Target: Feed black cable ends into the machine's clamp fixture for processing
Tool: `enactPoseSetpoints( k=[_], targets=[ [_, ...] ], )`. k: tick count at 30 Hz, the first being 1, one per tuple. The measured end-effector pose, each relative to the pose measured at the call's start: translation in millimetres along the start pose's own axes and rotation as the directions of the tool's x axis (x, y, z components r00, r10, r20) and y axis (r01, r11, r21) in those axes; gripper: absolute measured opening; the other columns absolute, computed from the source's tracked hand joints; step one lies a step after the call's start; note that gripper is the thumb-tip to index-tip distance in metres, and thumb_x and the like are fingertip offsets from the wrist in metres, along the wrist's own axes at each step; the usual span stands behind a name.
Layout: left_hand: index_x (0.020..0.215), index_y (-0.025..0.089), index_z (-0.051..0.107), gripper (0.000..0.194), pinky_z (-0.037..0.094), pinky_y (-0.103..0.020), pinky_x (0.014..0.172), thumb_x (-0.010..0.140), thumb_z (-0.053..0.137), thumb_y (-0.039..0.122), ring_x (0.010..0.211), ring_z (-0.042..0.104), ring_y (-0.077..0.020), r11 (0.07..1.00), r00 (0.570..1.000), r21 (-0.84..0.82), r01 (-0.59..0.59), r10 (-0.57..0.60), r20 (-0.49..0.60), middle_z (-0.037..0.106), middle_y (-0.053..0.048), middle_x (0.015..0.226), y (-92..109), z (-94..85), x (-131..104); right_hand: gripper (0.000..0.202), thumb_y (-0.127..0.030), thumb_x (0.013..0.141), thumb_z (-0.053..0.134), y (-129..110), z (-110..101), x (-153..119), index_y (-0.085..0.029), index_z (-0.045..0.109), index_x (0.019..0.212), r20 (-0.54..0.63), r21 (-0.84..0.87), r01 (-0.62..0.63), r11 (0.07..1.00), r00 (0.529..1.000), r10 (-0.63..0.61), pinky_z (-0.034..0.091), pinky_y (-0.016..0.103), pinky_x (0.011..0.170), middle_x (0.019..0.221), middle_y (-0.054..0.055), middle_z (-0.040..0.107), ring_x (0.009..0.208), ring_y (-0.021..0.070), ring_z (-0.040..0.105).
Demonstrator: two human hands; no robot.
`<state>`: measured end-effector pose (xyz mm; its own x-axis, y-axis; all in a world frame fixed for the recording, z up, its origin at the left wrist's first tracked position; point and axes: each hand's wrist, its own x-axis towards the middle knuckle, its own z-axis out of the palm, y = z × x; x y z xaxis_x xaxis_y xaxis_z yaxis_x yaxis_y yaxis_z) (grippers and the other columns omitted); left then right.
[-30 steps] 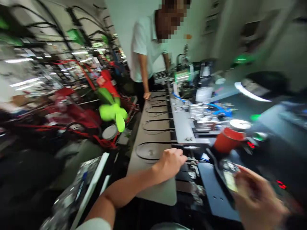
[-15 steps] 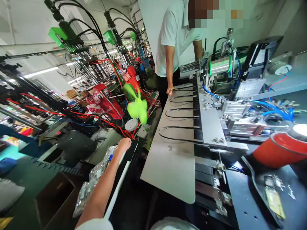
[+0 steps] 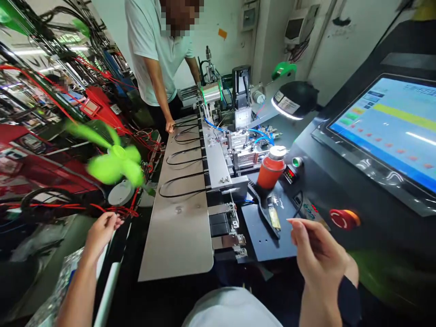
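Observation:
My left hand [image 3: 101, 232] hangs left of a long metal plate [image 3: 180, 240], above a white tube [image 3: 108, 290], its fingers curled in. Whether anything is inside them I cannot make out. On the right my right hand [image 3: 322, 261] is raised in front of the machine, thumb and forefinger brought together; what they pinch, if anything, is too small to name. Several black cable loops [image 3: 182, 195] lie across the plate, their ends in the machine's edge. Nearest to my right hand are a small yellow-labelled tube [image 3: 273, 217] and a red bottle [image 3: 270, 170] with a pale cap.
A co-worker's hand [image 3: 170, 126] rests at the plate's far end. Green fan blades [image 3: 117, 164] stand left of the plate. At right are a touchscreen [image 3: 402, 122], a red stop button [image 3: 342, 219] and a lamp [image 3: 294, 100]. Clear plastic bags [image 3: 57, 290] lie at lower left.
The view has swung right, bringing the touchscreen, lamp and my right hand into sight. My left hand has gone from a fist to looser curled fingers. The co-worker still leans at the plate.

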<state>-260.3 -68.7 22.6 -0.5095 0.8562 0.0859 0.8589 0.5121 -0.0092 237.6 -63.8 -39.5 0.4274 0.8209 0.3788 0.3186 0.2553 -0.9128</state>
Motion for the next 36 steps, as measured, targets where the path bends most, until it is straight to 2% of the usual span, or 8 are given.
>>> enactPoseSetpoints(
  k=[2,5,11,21,26,28,32,36],
  targets=[
    [0.112,0.018,0.05,0.045,0.045,-0.016,0.062,0.1,0.013,0.04,0.071,0.058,-0.0093,0.979,0.995,-0.196,-0.063,0.045,-0.093,0.068,0.001,0.094,38,-9.0,-17,0.021,-0.035,0.091,0.06,0,3,2,-0.016,0.067,0.089,0.054,0.059,-0.008,0.998,0.999,0.005,0.037,0.023,0.044,0.058,-0.001,0.054,0.048,0.0118,0.05],
    [0.104,0.018,0.058,0.036,0.042,-0.018,0.055,0.093,0.041,0.047,0.057,0.051,-0.0094,0.746,0.946,-0.582,-0.324,0.275,-0.174,0.063,0.001,0.077,118,-22.9,-51,0.018,-0.031,0.092,0.058,-5,13,5,-0.018,0.068,0.087,0.229,0.136,-0.014,0.991,0.973,-0.018,0.038,0.022,0.046,0.057,-0.002,0.055,0.048,0.0111,0.051],
    [0.082,0.018,0.066,0.026,0.04,-0.02,0.057,0.092,0.048,0.033,0.059,0.054,-0.011,0.398,0.628,-0.75,-0.528,0.778,-0.029,0.062,0.001,0.066,238,-31.0,-100,0.018,-0.032,0.091,0.058,-20,40,4,-0.019,0.07,0.091,0.568,0.277,-0.155,0.948,0.823,-0.032,0.047,0.022,0.056,0.075,0.002,0.067,0.063,0.0143,0.059],
    [0.087,0.018,0.066,0.025,0.042,-0.021,0.063,0.096,0.045,0.028,0.067,0.057,-0.0111,0.311,0.502,-0.657,-0.687,0.857,-0.119,0.062,-0.001,0.079,262,-18.2,-100,0.023,-0.03,0.093,0.056,-21,51,-3,-0.017,0.063,0.075,0.416,0.277,-0.079,0.958,0.908,-0.046,0.039,0.023,0.056,0.067,0.0,0.058,0.06,0.0126,0.05],
    [0.081,0.018,0.067,0.029,0.04,-0.021,0.059,0.097,0.045,0.029,0.063,0.055,-0.0105,0.183,0.285,-0.555,-0.811,0.953,-0.102,0.06,0.0,0.075,264,-18.2,-87,0.028,-0.027,0.091,0.058,-20,43,7,-0.017,0.056,0.064,0.64,0.208,-0.061,0.976,0.764,-0.088,0.03,0.023,0.05,0.058,-0.004,0.05,0.054,0.0105,0.041],
    [0.082,0.018,0.067,0.026,0.041,-0.021,0.062,0.095,0.049,0.029,0.066,0.056,-0.0111,0.185,0.33,-0.648,-0.739,0.938,-0.11,0.061,0.0,0.074,265,-15.8,-85,0.027,-0.027,0.091,0.058,-18,46,6,-0.017,0.057,0.066,0.599,0.235,-0.066,0.97,0.796,-0.091,0.031,0.023,0.05,0.059,-0.003,0.051,0.054,0.0105,0.041],
    [0.081,0.016,0.067,0.025,0.041,-0.021,0.059,0.093,0.052,0.032,0.063,0.054,-0.0112,0.266,0.554,-0.812,-0.519,0.828,-0.083,0.059,0.0,0.069,267,-10.4,-96,0.022,-0.024,0.093,0.055,-18,63,-8,-0.017,0.059,0.073,0.302,0.275,0.029,0.961,0.946,-0.115,0.032,0.022,0.051,0.062,-0.003,0.052,0.054,0.0105,0.043],
    [0.078,0.016,0.067,0.029,0.039,-0.021,0.057,0.092,0.052,0.037,0.059,0.052,-0.0103,0.286,0.646,-0.86,-0.424,0.761,-0.065,0.059,0.0,0.07,268,-7.7,-108,0.021,-0.018,0.093,0.053,-22,79,-22,-0.019,0.05,0.072,0.125,0.258,0.114,0.959,0.981,-0.15,0.029,0.022,0.047,0.06,-0.005,0.047,0.049,0.009,0.04]
  ],
)
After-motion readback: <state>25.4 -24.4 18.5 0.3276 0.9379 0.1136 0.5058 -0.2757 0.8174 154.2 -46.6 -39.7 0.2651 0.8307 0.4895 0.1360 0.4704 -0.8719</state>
